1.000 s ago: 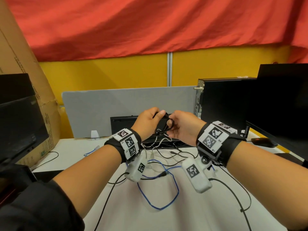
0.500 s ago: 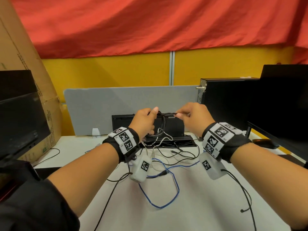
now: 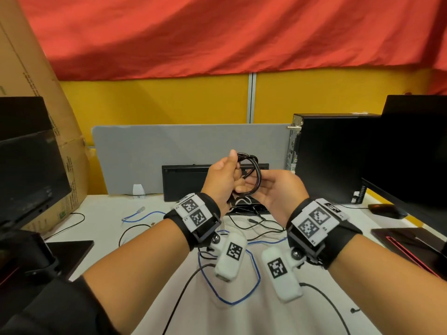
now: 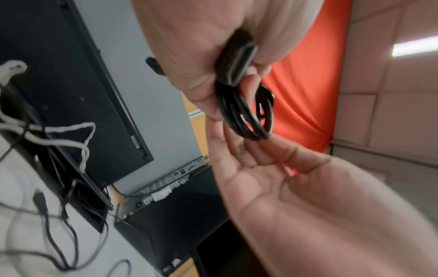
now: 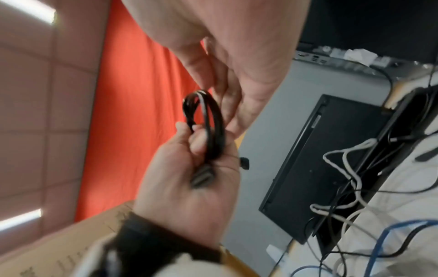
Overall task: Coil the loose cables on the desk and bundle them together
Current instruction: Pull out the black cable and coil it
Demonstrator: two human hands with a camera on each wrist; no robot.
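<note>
A black cable wound into a small coil [image 3: 257, 170] hangs in the air above the back of the white desk [image 3: 302, 317]. My left hand [image 3: 235, 169] grips the coil's left side, thumb on top, with the cable's plug [image 4: 237, 61] tucked in the palm. My right hand [image 3: 252, 184] lies palm-up just right of it, fingers relaxed and touching the coil's lower loop [image 4: 258, 135]. A blue cable [image 3: 232, 302], a white cable [image 5: 350, 168] and thin black cables [image 3: 183, 293] sprawl loose on the desk below my wrists.
A black keyboard [image 3: 183, 182] leans against the grey divider [image 3: 169, 146]. A PC tower [image 3: 333, 155] and monitor [image 3: 416, 153] stand on the right, with a mouse [image 3: 384, 210]. On the left are another monitor [image 3: 29, 165] and a cardboard box [image 3: 36, 93].
Half a second ago my right hand pinched the cable's free end out to the right. It has come back against the coil and opened; the left hand still holds the coil.
</note>
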